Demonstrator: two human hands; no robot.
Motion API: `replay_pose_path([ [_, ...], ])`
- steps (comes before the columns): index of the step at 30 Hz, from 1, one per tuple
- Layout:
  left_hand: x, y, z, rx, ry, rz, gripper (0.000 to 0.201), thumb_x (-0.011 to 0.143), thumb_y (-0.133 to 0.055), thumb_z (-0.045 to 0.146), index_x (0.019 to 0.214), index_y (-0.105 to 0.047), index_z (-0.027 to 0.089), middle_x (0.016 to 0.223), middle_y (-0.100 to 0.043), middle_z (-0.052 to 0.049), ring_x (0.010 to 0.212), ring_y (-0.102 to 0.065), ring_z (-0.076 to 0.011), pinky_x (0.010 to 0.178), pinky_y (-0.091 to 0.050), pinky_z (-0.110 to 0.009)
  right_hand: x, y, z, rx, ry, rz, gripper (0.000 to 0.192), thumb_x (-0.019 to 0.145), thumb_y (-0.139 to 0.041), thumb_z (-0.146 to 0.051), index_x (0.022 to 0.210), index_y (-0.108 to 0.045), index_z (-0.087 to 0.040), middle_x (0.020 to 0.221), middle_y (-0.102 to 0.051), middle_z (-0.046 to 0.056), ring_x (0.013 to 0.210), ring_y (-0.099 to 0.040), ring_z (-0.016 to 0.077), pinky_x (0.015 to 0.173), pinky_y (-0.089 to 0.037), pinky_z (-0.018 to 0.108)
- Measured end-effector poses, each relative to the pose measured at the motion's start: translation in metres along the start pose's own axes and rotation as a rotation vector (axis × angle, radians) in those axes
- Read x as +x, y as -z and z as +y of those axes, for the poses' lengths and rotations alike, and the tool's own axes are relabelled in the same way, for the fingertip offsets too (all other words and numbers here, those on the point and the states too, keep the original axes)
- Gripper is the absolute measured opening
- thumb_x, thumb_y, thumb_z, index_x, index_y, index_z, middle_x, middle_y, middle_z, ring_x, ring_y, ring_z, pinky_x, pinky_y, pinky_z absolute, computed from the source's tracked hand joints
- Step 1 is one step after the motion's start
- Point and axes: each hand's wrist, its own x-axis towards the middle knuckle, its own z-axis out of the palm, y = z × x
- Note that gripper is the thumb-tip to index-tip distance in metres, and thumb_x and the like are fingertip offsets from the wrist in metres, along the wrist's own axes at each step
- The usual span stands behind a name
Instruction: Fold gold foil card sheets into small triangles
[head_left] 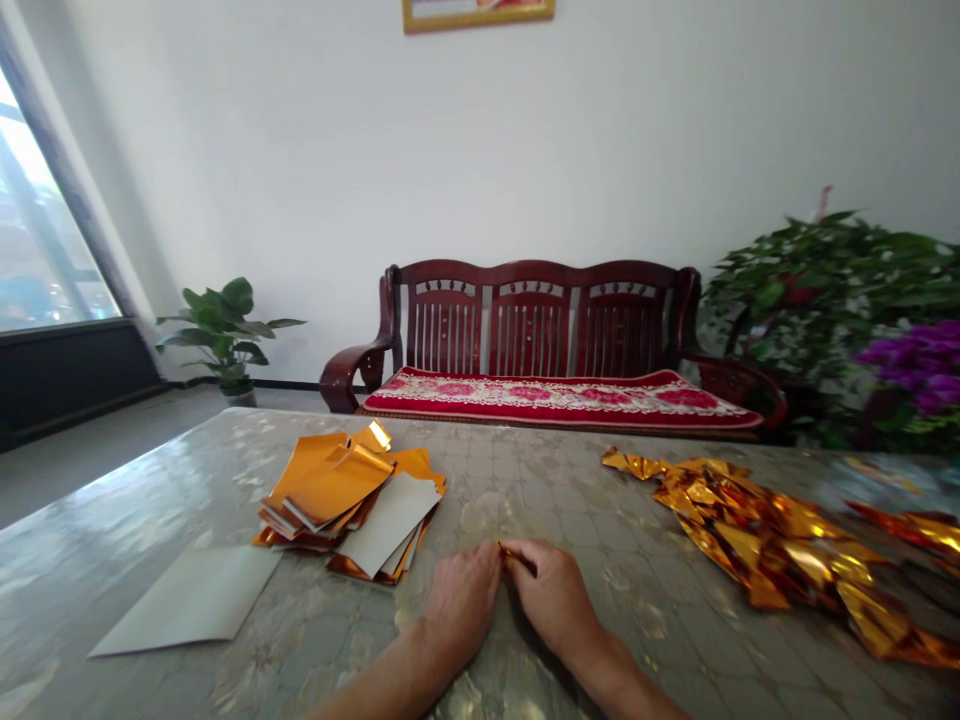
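My left hand [461, 600] and my right hand [551, 595] rest together on the table [525, 500], fingertips meeting around a small folded piece of gold foil paper [510, 550], mostly hidden by the fingers. To the left of my hands lies a loose stack of gold and white foil sheets [349, 495]. A single sheet, white side up [191, 605], lies flat further left. On the right, a pile of folded, crumpled gold foil pieces [772, 540] stretches toward the table's right edge.
Behind the table stands a dark wooden bench [540, 330] with a red cushion. A potted plant [225, 330] is by the window at left. Leafy plants with purple flowers [862, 310] fill the right.
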Motion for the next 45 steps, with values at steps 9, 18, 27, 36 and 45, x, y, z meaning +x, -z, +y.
replay_pose_path([
  [9, -0.001, -0.005, 0.003, 0.037, -0.073, -0.013, 0.027, 0.099, -0.031, 0.018, 0.099, -0.058, 0.017, 0.092, -0.071, -0.007, 0.084, -0.07, -0.0216, 0.069, -0.049, -0.029, -0.005, 0.0, -0.005, -0.097, 0.103, 0.039, 0.028, 0.081, -0.048, -0.011, 0.081, -0.074, -0.021, 0.078, -0.072, 0.005, 0.075, -0.067, 0.0185, 0.07, -0.05, 0.026],
  [18, -0.003, -0.011, -0.006, 0.036, -0.136, 0.036, 0.023, 0.099, -0.036, 0.02, 0.095, -0.059, 0.019, 0.086, -0.071, -0.005, 0.078, -0.068, -0.019, 0.063, -0.042, -0.025, -0.009, 0.002, -0.002, -0.141, 0.115, 0.023, 0.025, 0.081, -0.05, -0.011, 0.077, -0.073, -0.021, 0.075, -0.072, 0.004, 0.071, -0.067, 0.0182, 0.066, -0.048, 0.026],
  [27, 0.001, -0.002, -0.026, -0.169, -0.065, 0.17, 0.023, 0.098, -0.046, 0.029, 0.088, -0.065, 0.023, 0.09, -0.063, 0.0, 0.082, -0.062, -0.0143, 0.069, -0.038, -0.022, 0.003, 0.012, 0.017, -0.267, 0.205, -0.049, 0.036, 0.088, -0.053, -0.017, 0.122, -0.063, -0.023, 0.112, -0.073, 0.005, 0.095, -0.071, 0.0207, 0.084, -0.053, 0.031],
  [36, 0.003, -0.007, -0.032, -0.298, -0.053, 0.187, 0.014, 0.092, -0.051, 0.022, 0.092, -0.066, 0.023, 0.091, -0.062, -0.001, 0.087, -0.061, -0.0168, 0.075, -0.042, -0.025, 0.005, 0.026, 0.02, -0.461, 0.482, -0.149, 0.023, 0.096, -0.044, -0.015, 0.109, -0.063, -0.021, 0.092, -0.073, 0.005, 0.086, -0.067, 0.0191, 0.076, -0.046, 0.027],
  [45, -0.001, -0.002, -0.033, -0.286, -0.305, 0.312, 0.021, 0.092, -0.047, 0.013, 0.101, -0.063, 0.023, 0.1, -0.058, -0.003, 0.093, -0.059, -0.016, 0.082, -0.046, -0.025, 0.003, 0.023, 0.025, -0.363, 0.38, -0.113, 0.015, 0.094, -0.05, -0.015, 0.097, -0.064, -0.021, 0.085, -0.072, 0.003, 0.078, -0.067, 0.0171, 0.071, -0.044, 0.025],
])
